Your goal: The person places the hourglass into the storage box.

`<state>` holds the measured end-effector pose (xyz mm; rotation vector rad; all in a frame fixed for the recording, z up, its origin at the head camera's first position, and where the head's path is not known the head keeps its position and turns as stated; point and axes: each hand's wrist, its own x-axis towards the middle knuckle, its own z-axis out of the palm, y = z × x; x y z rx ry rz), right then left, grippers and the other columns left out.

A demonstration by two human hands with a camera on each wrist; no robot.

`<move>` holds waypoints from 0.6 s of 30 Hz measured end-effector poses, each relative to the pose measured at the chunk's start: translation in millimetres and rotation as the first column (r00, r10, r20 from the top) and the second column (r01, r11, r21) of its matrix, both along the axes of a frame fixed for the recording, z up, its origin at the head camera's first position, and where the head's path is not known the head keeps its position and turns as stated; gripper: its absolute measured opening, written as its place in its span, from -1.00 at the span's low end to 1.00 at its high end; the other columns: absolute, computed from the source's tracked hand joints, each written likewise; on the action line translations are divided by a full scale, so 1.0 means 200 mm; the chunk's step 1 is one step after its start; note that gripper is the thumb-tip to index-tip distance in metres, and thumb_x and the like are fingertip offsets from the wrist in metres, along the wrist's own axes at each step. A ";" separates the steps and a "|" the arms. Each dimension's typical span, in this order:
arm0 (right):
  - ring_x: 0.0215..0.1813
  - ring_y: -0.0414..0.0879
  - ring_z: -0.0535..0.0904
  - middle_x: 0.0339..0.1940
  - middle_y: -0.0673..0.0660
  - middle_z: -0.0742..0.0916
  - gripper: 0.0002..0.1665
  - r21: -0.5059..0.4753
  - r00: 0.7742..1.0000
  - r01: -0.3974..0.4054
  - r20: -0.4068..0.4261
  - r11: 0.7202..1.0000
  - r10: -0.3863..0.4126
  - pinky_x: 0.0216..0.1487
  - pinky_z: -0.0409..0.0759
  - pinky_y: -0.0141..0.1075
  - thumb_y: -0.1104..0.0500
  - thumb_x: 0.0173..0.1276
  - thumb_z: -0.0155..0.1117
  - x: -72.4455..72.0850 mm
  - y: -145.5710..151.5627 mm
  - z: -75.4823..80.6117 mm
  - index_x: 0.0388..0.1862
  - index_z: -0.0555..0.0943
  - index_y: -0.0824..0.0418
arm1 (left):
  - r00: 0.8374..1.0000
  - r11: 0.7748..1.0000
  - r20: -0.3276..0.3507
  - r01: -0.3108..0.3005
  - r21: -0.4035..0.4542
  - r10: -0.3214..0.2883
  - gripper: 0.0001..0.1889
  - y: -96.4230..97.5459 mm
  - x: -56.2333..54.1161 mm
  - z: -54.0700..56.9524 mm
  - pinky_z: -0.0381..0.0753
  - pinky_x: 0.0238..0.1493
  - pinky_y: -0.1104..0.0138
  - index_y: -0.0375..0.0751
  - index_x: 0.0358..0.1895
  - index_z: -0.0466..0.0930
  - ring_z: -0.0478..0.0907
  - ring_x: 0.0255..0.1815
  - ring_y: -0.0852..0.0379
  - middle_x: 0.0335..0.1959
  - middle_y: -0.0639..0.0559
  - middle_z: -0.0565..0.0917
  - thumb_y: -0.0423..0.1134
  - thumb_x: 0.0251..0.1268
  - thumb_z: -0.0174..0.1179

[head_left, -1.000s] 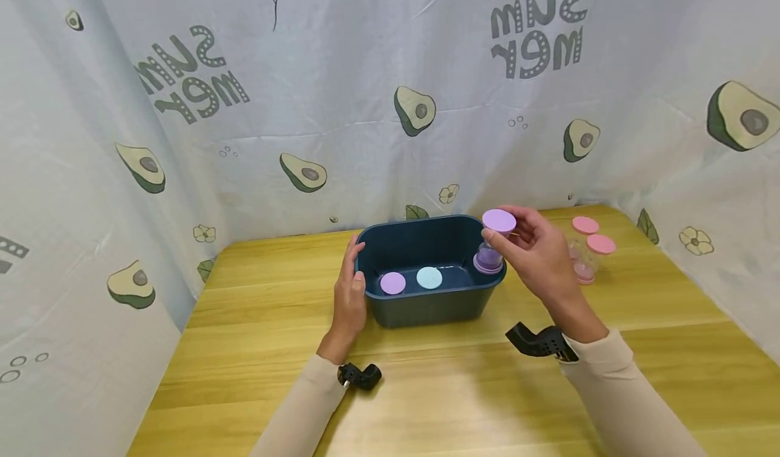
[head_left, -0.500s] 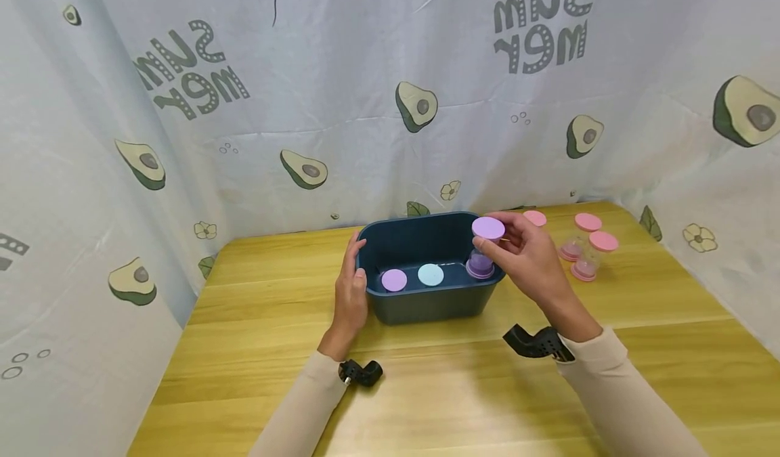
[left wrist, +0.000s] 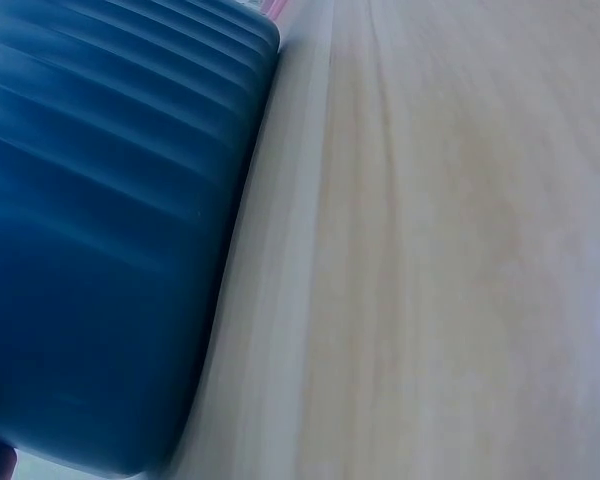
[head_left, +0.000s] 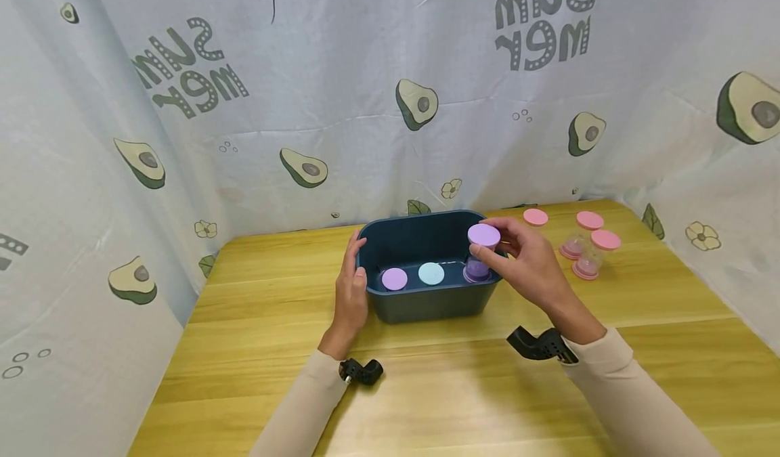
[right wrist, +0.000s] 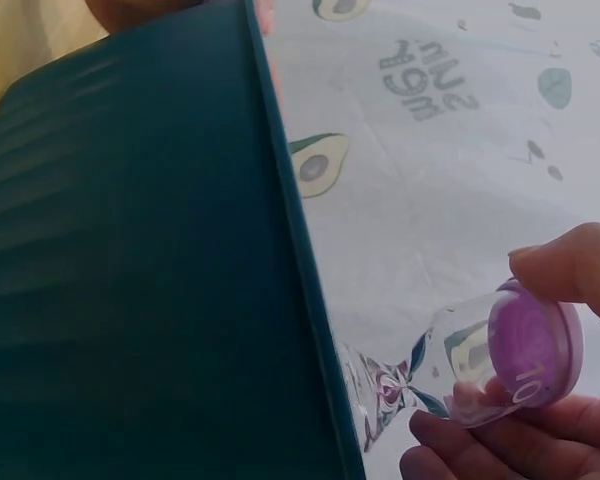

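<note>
My right hand (head_left: pixel 529 262) pinches a purple-capped hourglass (head_left: pixel 483 235) by its top cap, thumb in front and fingers behind. The hourglass is upright, its lower end down inside the right end of a dark blue plastic bin (head_left: pixel 435 308). In the right wrist view, a "10" shows on the cap of the hourglass (right wrist: pixel 540 345), and the bin wall (right wrist: pixel 160 260) hides its lower end. At the bin's left end, my left hand (head_left: pixel 350 301) lies against the wall with fairly straight fingers. A purple cap (head_left: pixel 394 279) and a light blue cap (head_left: pixel 431 273) show inside the bin.
Pink-capped hourglasses stand on the wooden table (head_left: pixel 274 321) right of the bin: a pair (head_left: pixel 588 262) close together and one (head_left: pixel 535 217) partly behind my right hand. A curtain (head_left: pixel 365 91) printed with avocados hangs behind the table.
My right hand has moved left and slightly down with the purple hourglass, lower into the bin. One pink-capped hourglass behind that hand has come into view. My left hand stays at the bin.
</note>
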<state>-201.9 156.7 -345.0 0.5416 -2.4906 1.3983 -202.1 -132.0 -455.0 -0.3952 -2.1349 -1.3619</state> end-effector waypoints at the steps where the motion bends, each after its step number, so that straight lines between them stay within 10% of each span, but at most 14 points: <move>1: 0.03 -0.01 0.59 0.01 0.18 0.64 -0.44 0.012 1.000 0.000 -0.003 1.000 0.000 0.10 0.54 -0.39 0.08 0.25 0.37 0.00 0.00 0.00 0.17 0.49 0.29 | 1.000 1.000 -0.003 0.002 0.001 -0.002 -0.43 0.00 0.00 0.00 0.11 0.38 -0.17 -0.14 0.43 0.16 0.07 0.51 -0.02 0.54 -0.06 0.09 -0.15 0.36 -0.34; 18: -0.07 0.05 0.62 -0.05 0.20 0.69 -0.44 0.249 0.984 -0.068 -0.145 0.966 0.107 -0.02 0.62 0.00 0.10 0.12 0.47 -0.11 0.01 -0.09 0.06 0.54 0.30 | 1.000 1.000 -0.005 0.008 0.006 -0.008 -0.43 0.00 0.00 0.00 0.07 0.40 -0.14 -0.15 0.43 0.16 0.04 0.52 0.01 0.54 -0.10 0.08 -0.18 0.35 -0.32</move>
